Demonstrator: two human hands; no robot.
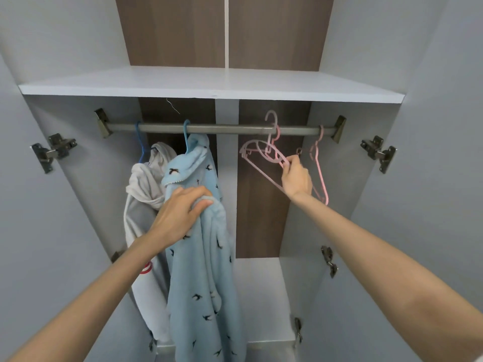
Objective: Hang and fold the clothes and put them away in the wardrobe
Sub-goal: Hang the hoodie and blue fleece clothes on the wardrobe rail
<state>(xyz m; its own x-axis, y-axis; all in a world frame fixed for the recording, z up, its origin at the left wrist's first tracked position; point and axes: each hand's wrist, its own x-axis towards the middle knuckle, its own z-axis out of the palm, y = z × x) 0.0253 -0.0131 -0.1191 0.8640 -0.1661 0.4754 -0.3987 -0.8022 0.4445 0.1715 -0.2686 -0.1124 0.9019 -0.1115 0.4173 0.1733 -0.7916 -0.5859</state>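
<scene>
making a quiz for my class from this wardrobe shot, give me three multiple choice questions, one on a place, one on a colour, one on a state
1. Where on the rail does the light blue bird-print garment hang?
A) left part
B) far right end
C) on the shelf above

2. What colour is the hanger in the right hand?
A) blue
B) pink
C) black

3. What is the left hand doing?
A) hanging idle
B) gripping the blue garment
C) holding a hanger

Answers:
1 A, it hangs left of the rail's middle.
2 B, the fingers curl round a pink bar.
3 B, thumb and fingers bunch the fleece.
</scene>
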